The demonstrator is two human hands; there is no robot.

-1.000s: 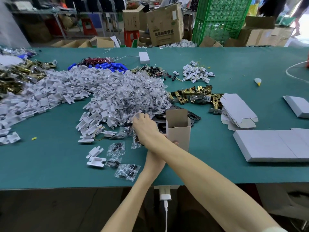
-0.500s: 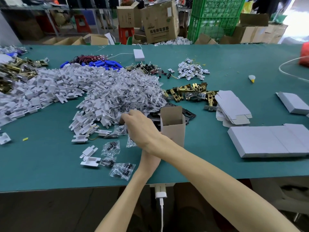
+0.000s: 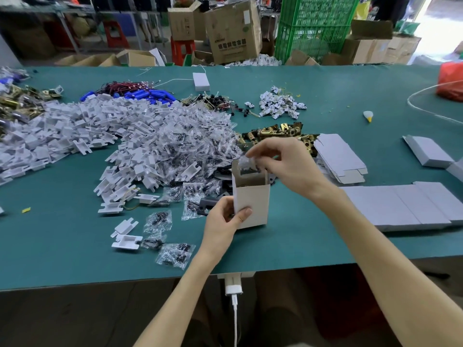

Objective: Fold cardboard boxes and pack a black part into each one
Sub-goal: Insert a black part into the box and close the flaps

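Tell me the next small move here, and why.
Probably lower the clear bag into the box and let go: the right hand pinches it right at the open top, and the left hand holds the box upright.

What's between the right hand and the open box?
A small clear bag, pinched by the right hand, right at the box mouth. Shows in the head view.

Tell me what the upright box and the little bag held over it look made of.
The box: thin cardboard, matte white outside, raw brown inside its open top. The bag pinched by the right hand: likely clear plastic film; it crinkles and glints.
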